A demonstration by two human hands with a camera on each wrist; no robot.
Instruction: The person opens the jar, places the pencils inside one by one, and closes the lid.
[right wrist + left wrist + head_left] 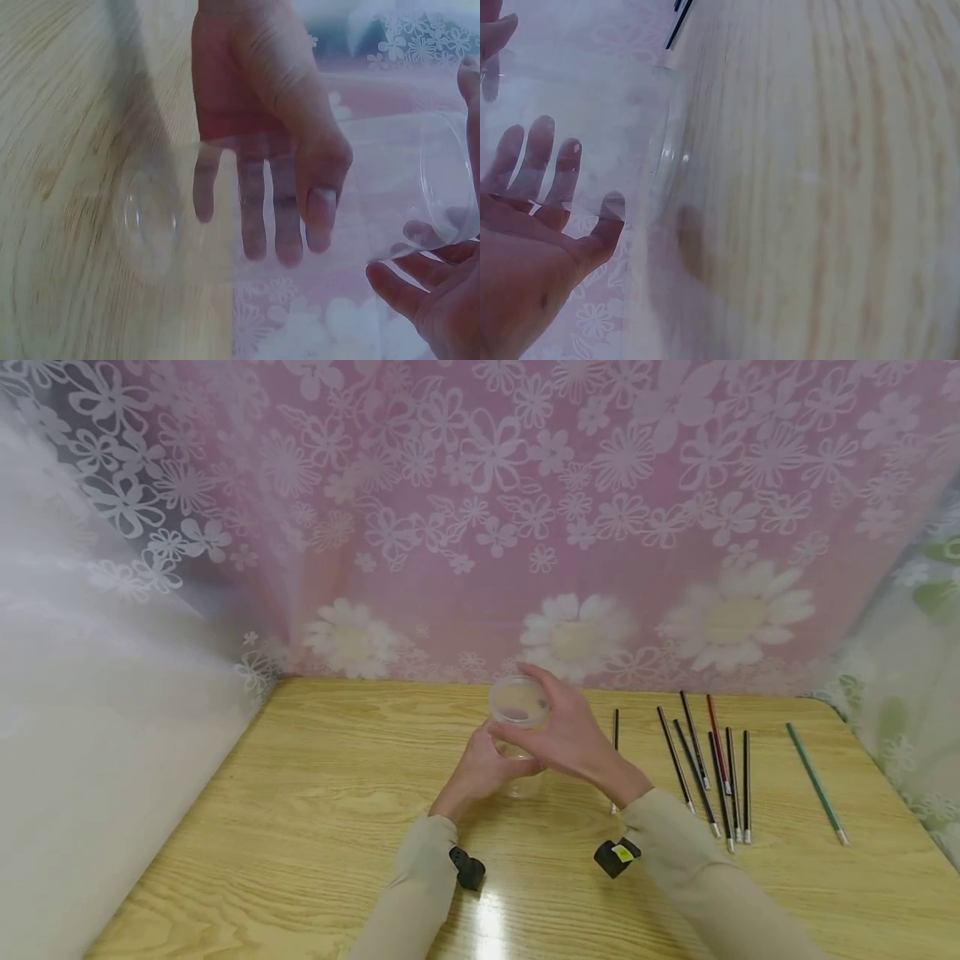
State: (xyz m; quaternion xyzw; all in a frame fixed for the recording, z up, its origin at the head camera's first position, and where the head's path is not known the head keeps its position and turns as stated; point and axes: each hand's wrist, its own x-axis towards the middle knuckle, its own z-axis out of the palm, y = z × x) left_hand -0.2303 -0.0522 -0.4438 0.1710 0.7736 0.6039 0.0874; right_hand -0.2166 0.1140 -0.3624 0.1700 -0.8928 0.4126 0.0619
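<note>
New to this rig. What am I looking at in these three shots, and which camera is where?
There is no robot here: these are a person's two bare hands, in pale sleeves. The widest picture comes from a camera on the head, looking forward and down. The other two come from small black cameras worn on the wrists, one each, so they look close and turned. Both hands hold one clear container: the left hand wraps its side, the right hand grips it near the rim. On the wooden table, to the person's right, lie pencils: a green one, a red one and several dark ones. Flowered sheeting hangs behind.
</note>
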